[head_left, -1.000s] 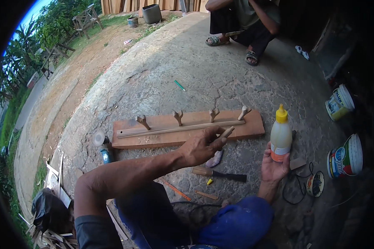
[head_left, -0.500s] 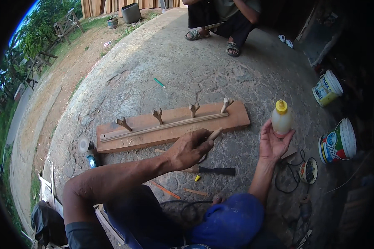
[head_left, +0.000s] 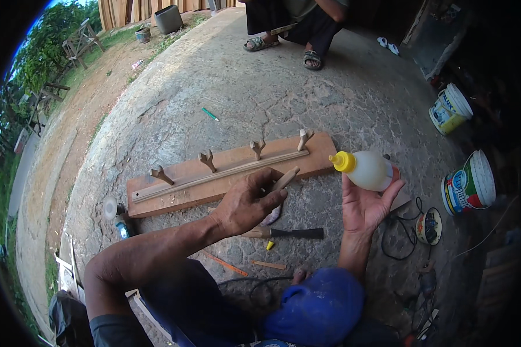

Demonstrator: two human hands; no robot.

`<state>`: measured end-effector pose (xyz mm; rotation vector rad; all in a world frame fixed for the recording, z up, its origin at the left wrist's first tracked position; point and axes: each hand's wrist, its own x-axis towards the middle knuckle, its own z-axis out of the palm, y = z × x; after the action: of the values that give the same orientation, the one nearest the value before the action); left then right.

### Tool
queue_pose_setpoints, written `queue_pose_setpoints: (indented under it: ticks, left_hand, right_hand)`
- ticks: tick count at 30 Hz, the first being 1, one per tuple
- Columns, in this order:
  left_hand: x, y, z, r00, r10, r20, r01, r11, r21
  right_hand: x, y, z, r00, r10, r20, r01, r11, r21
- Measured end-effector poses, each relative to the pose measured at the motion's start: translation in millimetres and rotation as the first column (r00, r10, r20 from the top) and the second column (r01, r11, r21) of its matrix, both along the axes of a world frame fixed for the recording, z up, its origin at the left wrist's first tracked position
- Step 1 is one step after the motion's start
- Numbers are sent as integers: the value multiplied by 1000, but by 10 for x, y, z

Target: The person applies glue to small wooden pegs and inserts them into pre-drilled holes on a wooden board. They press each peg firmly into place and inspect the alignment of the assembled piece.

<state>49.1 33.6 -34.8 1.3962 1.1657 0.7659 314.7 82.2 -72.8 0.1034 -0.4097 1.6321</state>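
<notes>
My left hand (head_left: 248, 201) is closed around a short wooden peg (head_left: 286, 178), whose end sticks out to the right. My right hand (head_left: 364, 205) holds a squeeze bottle (head_left: 371, 171) of whitish contents with a yellow cap. The bottle lies tilted on its side, its nozzle aimed left toward the peg but apart from it. Beyond my hands a wooden rail (head_left: 223, 175) rests on a reddish plank (head_left: 182, 199). Several forked wooden pegs (head_left: 207, 162) stand up from the rail. A small yellow cap (head_left: 270, 245) sits on the ground.
Near my knees lie a dark-bladed chisel-like tool (head_left: 292, 233) and an orange strip (head_left: 228, 265). An angle grinder (head_left: 119, 218) stands left of the plank, a green pencil (head_left: 210, 114) beyond. Buckets (head_left: 469, 184) stand at right. Another person (head_left: 292, 26) squats at the far side.
My right hand has tipped the bottle from upright to nearly horizontal, nozzle leftward. My left hand still holds the peg. The whole scene has shifted slightly left in view.
</notes>
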Motion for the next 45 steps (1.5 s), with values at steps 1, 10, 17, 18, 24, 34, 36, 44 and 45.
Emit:
queue_pose_setpoints:
  ticks: [1, 10, 17, 18, 24, 34, 36, 44, 45]
  left_hand:
    - [-2, 1, 6, 1000, -5, -4, 5, 1000, 23]
    - [-69, -30, 103, 934, 81, -348, 16, 963, 268]
    - [-54, -22, 186, 882, 108, -460, 95, 913, 396]
    - [-63, -30, 192, 880, 113, -462, 95, 910, 403]
    - [-50, -21, 147, 857, 135, -497, 108, 896, 430]
    - [-21, -38, 173, 811, 157, -563, 113, 903, 414]
    - [-17, -30, 174, 812, 154, -563, 118, 902, 416]
    - [-16, -40, 184, 810, 161, -563, 126, 891, 436]
    - [-24, -39, 179, 808, 164, -566, 129, 888, 442]
  right_hand:
    - [-14, -10, -11, 1000, -14, 22, 15, 1000, -23]
    - [-137, -190, 57, 712, -494, 499, 472, 863, 179]
    - [-120, -192, 31, 524, -607, 597, 536, 780, 322]
    - [-129, -190, 35, 504, -622, 599, 539, 768, 345]
    - [-134, -221, 61, 414, -687, 598, 526, 716, 458]
    - [-92, -269, 96, 320, -743, 588, 473, 663, 580]
    - [-103, -273, 92, 343, -740, 578, 482, 667, 568]
    - [-108, -278, 119, 316, -748, 584, 465, 658, 591]
    - [-111, -282, 123, 323, -744, 585, 457, 664, 592]
